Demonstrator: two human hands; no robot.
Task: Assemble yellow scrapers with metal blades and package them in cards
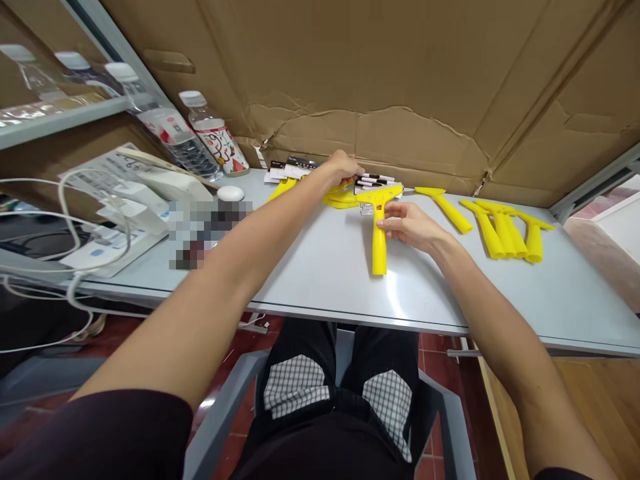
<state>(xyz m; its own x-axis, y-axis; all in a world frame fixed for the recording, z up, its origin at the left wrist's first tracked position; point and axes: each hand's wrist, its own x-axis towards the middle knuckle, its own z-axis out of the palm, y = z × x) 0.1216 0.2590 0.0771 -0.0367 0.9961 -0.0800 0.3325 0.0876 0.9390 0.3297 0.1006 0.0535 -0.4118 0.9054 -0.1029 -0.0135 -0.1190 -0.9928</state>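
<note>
My right hand (411, 225) grips a yellow T-shaped scraper (380, 243) by its handle, thumb and fingers closed around the upper part. The scraper's wide head points away from me, its handle toward me. At the back of the table my left hand (344, 167) has curled fingers beside a stack of slim black-and-white packs (377, 180); what its fingertips hold is hidden. More yellow scrapers (340, 197) lie just under that hand, partly covered by the forearm. A small clear piece (367, 209) sits next to the held scraper's head.
Several yellow scrapers (505, 230) lie grouped at the right, with a single scraper (445, 208) nearer the middle. Bottles (220, 140), a white mouse (231, 193) and white cables (70, 220) are at the left. A cardboard wall (425, 80) closes off the table's back.
</note>
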